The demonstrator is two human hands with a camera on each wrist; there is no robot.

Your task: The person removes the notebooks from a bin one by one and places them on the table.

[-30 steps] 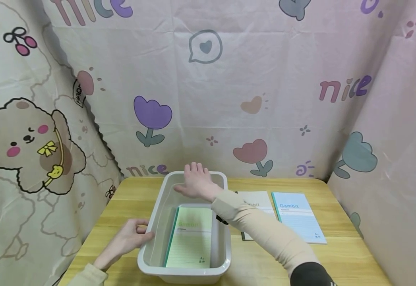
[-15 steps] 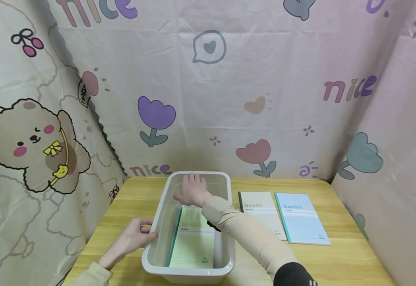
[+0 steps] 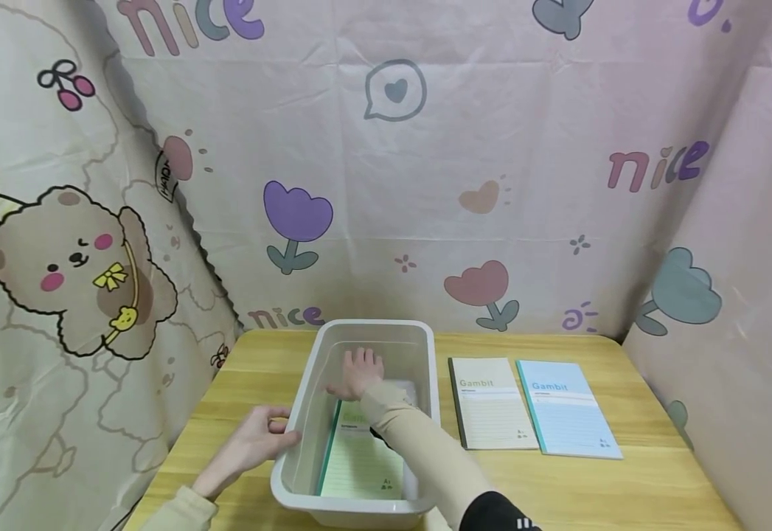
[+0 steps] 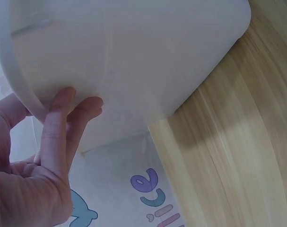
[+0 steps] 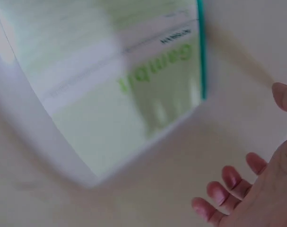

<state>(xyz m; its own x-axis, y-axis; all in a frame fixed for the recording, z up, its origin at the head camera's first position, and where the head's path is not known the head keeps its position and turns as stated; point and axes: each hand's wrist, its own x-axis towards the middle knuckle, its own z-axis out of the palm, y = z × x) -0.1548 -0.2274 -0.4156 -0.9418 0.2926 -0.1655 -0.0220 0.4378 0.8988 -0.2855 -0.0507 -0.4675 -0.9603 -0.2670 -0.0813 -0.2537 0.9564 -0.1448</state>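
Observation:
A white plastic bin (image 3: 296, 435) stands on the table with a green Gambit notebook (image 3: 359, 464) lying flat on its floor. My left hand (image 3: 259, 436) pinches the bin's left rim, thumb over the edge and fingers against the outer wall, as the left wrist view shows with the fingers (image 4: 56, 137). Inside the bin, my right hand (image 3: 361, 375) is spread over the notebook's far end and holds nothing. In the right wrist view its fingers (image 5: 223, 191) are apart from the notebook (image 5: 148, 90). My right sleeve hides part of the notebook in the head view.
To the bin's right lie a cream notebook (image 3: 494, 409) with a dark spine and a blue notebook (image 3: 571, 413) with a teal spine, side by side on the wooden table (image 3: 631, 487). A patterned curtain (image 3: 386, 184) hangs behind and along both sides.
My right hand has come down and nearer from the bin's far rim to inside it. My left hand keeps its hold on the rim. The head view has shifted slightly left.

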